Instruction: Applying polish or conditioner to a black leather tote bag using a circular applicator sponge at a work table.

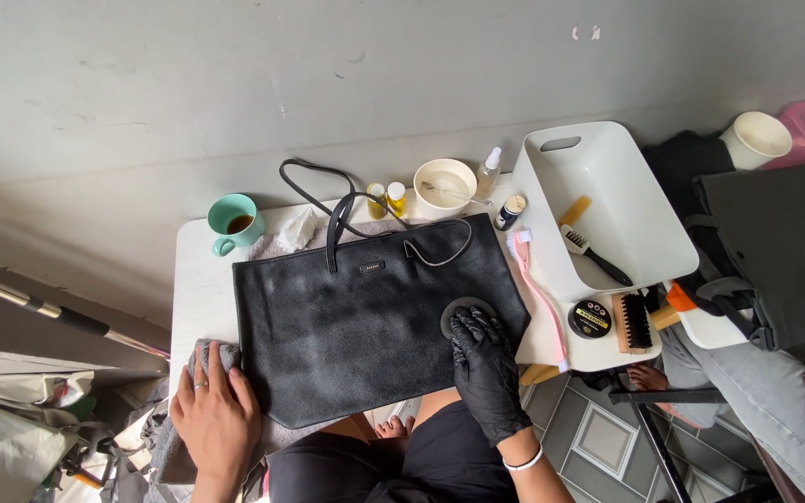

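Grey wall backing small white table, person sitting at near edge.

Black leather tote bag lying flat across table, spanning between both hands, long axis running left-right, handles pointing away from person.

Right hand, black-gloved, sitting on bag's right end, fingers curling over round dark applicator pad, pressing it onto leather; forearm angling up from lap.

Left hand, bare, spreading flat, fingers wide, resting on grey cloth just beside bag's lower left corner.

Beyond right hand: white tub, pink brush, polish tin.
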